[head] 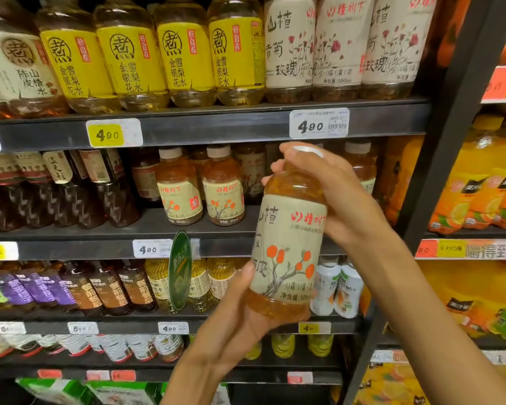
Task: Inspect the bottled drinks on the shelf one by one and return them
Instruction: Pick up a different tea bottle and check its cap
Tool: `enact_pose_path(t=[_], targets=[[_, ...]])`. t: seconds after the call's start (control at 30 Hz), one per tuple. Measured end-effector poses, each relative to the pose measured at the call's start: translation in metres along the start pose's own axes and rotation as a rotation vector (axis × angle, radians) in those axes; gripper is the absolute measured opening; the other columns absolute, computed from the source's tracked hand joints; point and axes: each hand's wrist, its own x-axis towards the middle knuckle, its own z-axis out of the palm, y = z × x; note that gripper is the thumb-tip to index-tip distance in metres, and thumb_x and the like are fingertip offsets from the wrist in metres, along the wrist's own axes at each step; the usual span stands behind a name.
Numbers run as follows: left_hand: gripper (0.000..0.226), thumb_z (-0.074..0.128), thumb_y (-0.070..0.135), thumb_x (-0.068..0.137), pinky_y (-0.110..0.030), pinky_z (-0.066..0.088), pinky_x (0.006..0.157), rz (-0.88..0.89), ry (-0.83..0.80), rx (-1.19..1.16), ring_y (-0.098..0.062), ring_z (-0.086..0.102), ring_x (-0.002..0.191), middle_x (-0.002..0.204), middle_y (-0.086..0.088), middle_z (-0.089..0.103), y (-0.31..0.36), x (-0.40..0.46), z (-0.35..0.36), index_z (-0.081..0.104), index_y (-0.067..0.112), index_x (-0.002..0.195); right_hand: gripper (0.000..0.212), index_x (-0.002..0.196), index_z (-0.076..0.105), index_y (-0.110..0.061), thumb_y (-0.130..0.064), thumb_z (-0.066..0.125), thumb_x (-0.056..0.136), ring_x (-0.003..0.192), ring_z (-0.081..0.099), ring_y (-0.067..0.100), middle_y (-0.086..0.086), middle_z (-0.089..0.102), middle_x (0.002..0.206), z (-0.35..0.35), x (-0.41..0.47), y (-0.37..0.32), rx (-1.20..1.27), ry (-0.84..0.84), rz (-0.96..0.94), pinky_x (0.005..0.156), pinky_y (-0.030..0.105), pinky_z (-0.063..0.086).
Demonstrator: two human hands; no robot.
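Observation:
I hold a bottled drink (287,244) upright in front of the shelves; it has amber liquid, a cream label with an orange-fruit tree and a white cap. My right hand (330,197) wraps the neck and cap from above. My left hand (240,311) cups the base from below, thumb on the label's left edge. Two bottles of the same kind (200,185) stand on the middle shelf (146,223) to the left. A gap lies on that shelf behind the held bottle.
Yellow-labelled bottles (155,59) and white rose-labelled bottles (339,45) fill the top shelf. Dark bottles (70,188) stand at middle left. Lower shelves hold more drinks, with a green hanging tag (180,270). A dark upright post (438,159) separates orange juice bottles (479,182) at right.

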Motion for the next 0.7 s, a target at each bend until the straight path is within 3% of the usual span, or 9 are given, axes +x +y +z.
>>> enact_pose_path(t=[0.1, 0.2, 0.3, 0.5, 0.63, 0.7], targets=[[0.092, 0.081, 0.062, 0.06, -0.031, 0.052, 0.094, 0.061, 0.14, 0.362, -0.021, 0.061, 0.117, 0.124, -0.004, 0.066, 0.006, -0.003, -0.002, 0.046, 0.018, 0.133, 0.022, 0.103, 0.067, -0.018, -0.021, 0.067, 0.082, 0.089, 0.07, 0.025, 0.004, 0.074, 0.087, 0.004, -0.007, -0.006, -0.067, -0.053, -0.116, 0.081, 0.036, 0.056], [0.07, 0.084, 0.051, 0.059, -0.017, 0.054, 0.078, 0.15, 0.153, 0.573, -0.011, 0.067, 0.104, 0.112, 0.008, 0.071, 0.011, -0.001, 0.004, 0.054, 0.031, 0.119, 0.027, 0.112, 0.061, -0.016, -0.015, 0.063, 0.085, 0.09, 0.069, 0.023, 0.004, 0.073, 0.088, 0.009, -0.012, -0.008, -0.074, -0.149, -0.179, 0.08, 0.033, 0.054], [0.055, 0.083, 0.031, 0.061, -0.017, 0.055, 0.068, 0.194, 0.155, 0.636, -0.008, 0.07, 0.094, 0.103, 0.012, 0.073, 0.01, 0.002, 0.011, 0.057, 0.034, 0.109, 0.035, 0.119, 0.058, -0.015, -0.013, 0.061, 0.085, 0.099, 0.067, 0.018, 0.003, 0.073, 0.099, 0.011, -0.016, -0.013, -0.155, -0.227, -0.169, 0.081, 0.028, 0.052], [0.055, 0.085, 0.023, 0.06, -0.017, 0.055, 0.069, 0.335, 0.313, 0.691, -0.007, 0.07, 0.092, 0.1, 0.011, 0.072, 0.009, 0.014, 0.01, 0.059, 0.042, 0.104, 0.041, 0.124, 0.054, -0.025, -0.032, 0.063, 0.084, 0.113, 0.061, 0.007, -0.002, 0.066, 0.121, 0.005, -0.032, -0.013, -0.403, -0.239, -0.149, 0.087, 0.02, 0.05], [0.072, 0.085, 0.011, 0.06, -0.026, 0.056, 0.081, 0.466, 0.381, 0.789, -0.014, 0.065, 0.105, 0.114, -0.002, 0.067, 0.015, 0.026, 0.005, 0.053, 0.024, 0.123, 0.047, 0.126, 0.053, -0.019, -0.022, 0.068, 0.081, 0.117, 0.059, 0.017, 0.003, 0.061, 0.126, -0.002, -0.044, -0.002, -0.331, -0.313, -0.176, 0.092, 0.028, 0.05], [0.076, 0.085, 0.007, 0.058, -0.027, 0.055, 0.083, 0.537, 0.392, 0.817, -0.015, 0.063, 0.108, 0.118, -0.005, 0.062, 0.018, 0.031, 0.005, 0.051, 0.025, 0.123, 0.045, 0.121, 0.056, -0.012, -0.017, 0.067, 0.077, 0.117, 0.057, 0.024, 0.009, 0.06, 0.126, -0.005, -0.047, 0.001, -0.296, -0.323, -0.22, 0.093, 0.033, 0.05]])
